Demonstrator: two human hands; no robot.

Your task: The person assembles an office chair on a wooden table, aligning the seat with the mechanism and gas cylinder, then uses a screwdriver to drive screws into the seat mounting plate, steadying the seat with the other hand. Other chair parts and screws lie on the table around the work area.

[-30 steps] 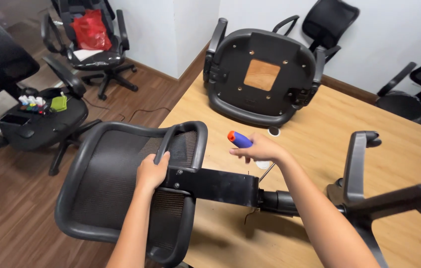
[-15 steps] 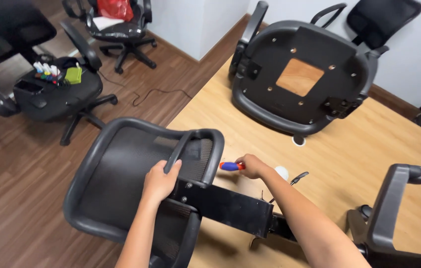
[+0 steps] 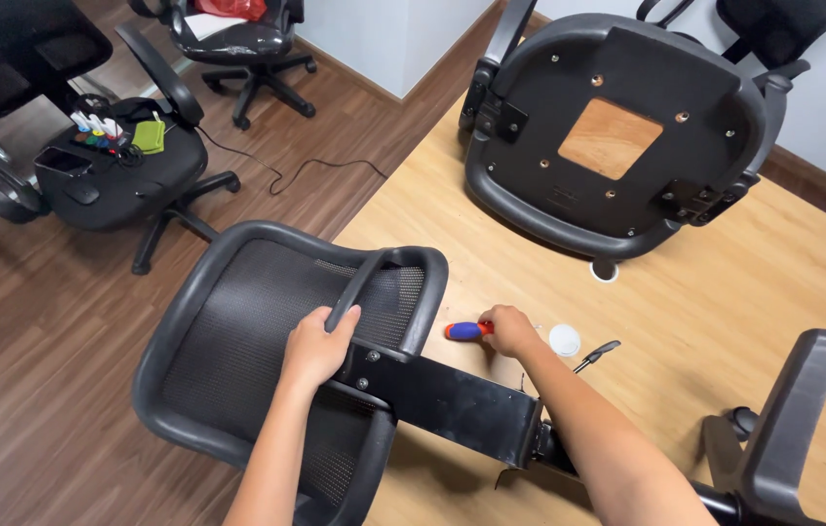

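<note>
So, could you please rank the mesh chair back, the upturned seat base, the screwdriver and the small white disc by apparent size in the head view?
1. mesh chair back, though nearness to the camera flatters it
2. upturned seat base
3. screwdriver
4. small white disc

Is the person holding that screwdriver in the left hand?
No, the right hand grips the blue and red screwdriver, while the left hand rests on the mesh chair back.

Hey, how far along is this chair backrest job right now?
Done: two bolts sit in the bracket at the mesh backrest. In hand: the left hand steadies the backrest while the right hand rests a screwdriver on the table. Left: the seat lies upside down, apart and unattached.
</note>
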